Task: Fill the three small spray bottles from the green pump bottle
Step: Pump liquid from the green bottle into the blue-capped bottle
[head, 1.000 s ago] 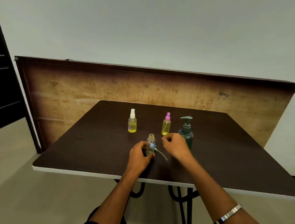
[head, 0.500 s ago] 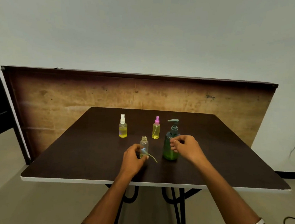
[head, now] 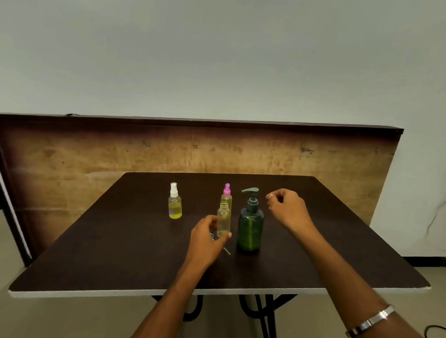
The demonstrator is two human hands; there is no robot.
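While the left hand [head: 206, 241] grips the uncapped small bottle [head: 224, 220] near the table [head: 128, 255] middle, the right hand [head: 287, 209] hovers loosely curled, empty, just beside the green pump bottle [head: 250, 229].

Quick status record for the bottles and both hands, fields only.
open bottle: uncapped, upright, held low by left hand
blue cap: in left hand, tube trailing toward the table
pump bottle: upright, right of open bottle, untouched
right hand: empty, fingers curled, raised beside the pump head
white-cap bottle: capped, yellow liquid
pink-cap bottle: capped, behind open bottle
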